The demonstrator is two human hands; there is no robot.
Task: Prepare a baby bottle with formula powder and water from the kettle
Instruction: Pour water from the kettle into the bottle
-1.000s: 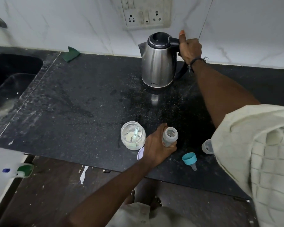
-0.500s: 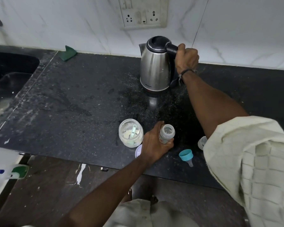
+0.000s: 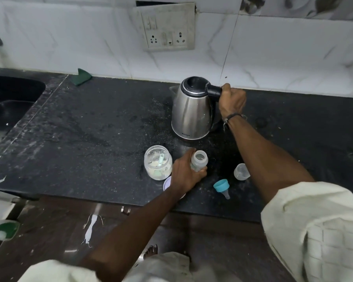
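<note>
The right hand [image 3: 231,99] grips the kettle [image 3: 191,110] handle. The left hand [image 3: 184,174] holds the open baby bottle [image 3: 199,160] on the worktop [image 3: 90,129], just below the kettle. It should pour slowly, spout over the bottle's mouth.

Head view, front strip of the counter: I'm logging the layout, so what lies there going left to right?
Formula jar → left hand gripping the baby bottle → teal nipple ring → clear bottle cap.
</note>
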